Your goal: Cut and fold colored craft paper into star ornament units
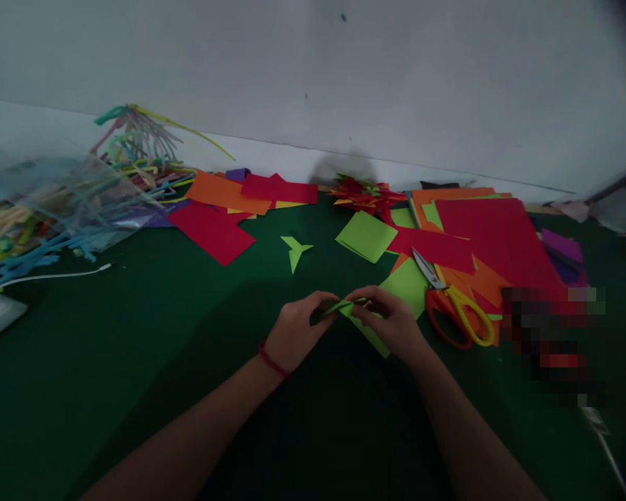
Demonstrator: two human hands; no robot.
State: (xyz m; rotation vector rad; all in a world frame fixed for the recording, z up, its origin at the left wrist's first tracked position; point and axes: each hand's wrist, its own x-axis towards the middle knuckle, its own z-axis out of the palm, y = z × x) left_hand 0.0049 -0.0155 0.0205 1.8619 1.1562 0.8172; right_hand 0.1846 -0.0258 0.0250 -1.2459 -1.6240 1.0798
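Over the green table, folded green paper is pinched by the fingertips of left hand and right hand, close together. Creasing is judged in hand; edges should be aligned before each fold is pressed flat.

Front-left of the three-pointed lime paper cutout, a hand could pass over bare green tabletop. A red paper sheet blocks its left-rear side. To its right, a lime paper square, then scissors, stand in the way; before it, the left hand and right hand.
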